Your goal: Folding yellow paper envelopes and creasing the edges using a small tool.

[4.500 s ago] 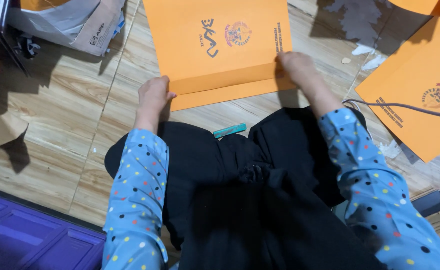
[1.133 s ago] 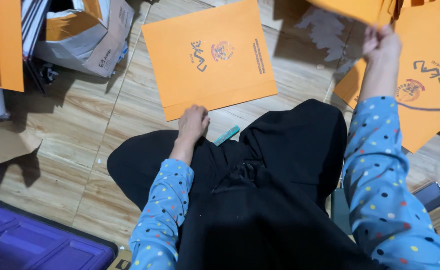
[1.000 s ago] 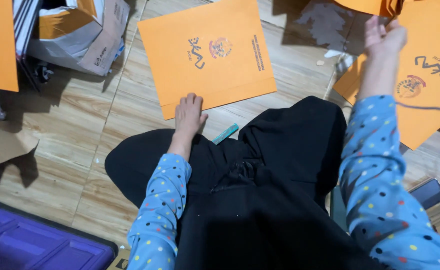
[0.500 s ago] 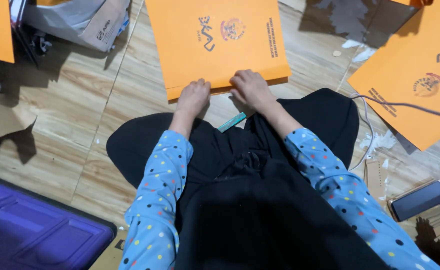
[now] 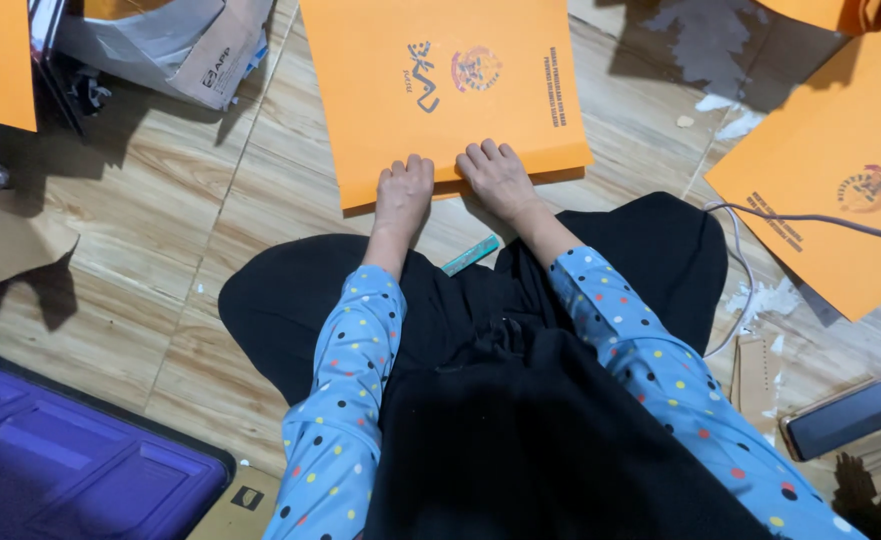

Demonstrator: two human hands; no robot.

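bare floor (image 5: 190, 230) left, envelope (image 5: 830, 170) right

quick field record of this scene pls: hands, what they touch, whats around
left hand: left hand flat, palm down, on the near edge of the orange sheet
right hand: right hand flat on the same edge, beside the left
surface: wooden floor
near knees: teal stick
right side: second orange sheet, phone, white cable
left side: purple bin, cardboard box

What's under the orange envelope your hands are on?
Wood-pattern floor shows all around the orange envelope. Left hand and right hand press its near edge. Anything beneath or inside it is covered.
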